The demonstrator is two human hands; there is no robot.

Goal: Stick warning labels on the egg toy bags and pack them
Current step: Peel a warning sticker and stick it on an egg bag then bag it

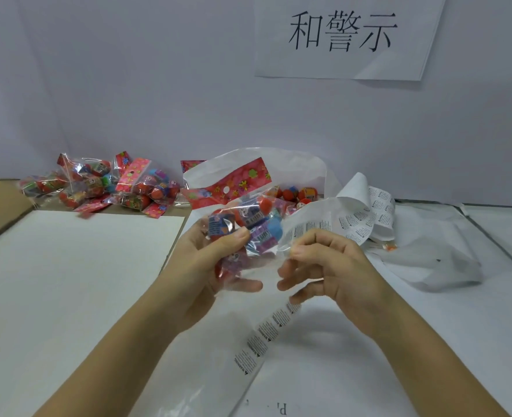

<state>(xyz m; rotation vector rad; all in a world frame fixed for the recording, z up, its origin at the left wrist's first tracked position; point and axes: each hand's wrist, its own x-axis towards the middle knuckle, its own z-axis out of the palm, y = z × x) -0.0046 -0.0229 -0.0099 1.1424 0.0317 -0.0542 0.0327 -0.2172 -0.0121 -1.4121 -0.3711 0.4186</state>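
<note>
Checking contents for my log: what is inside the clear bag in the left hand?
The bag holds egg toys in red, blue and purple, below a flowered header card. The thumb of the left hand covers some, so their number is unclear.

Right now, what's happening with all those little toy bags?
A person is putting warning labels on bags of egg toys. The left hand grips one bag, held up above the table. The right hand pinches a clear strip of warning labels right beside that bag. More bags lie in a pile at the back left, and label sheets lie curled at the right.
</note>
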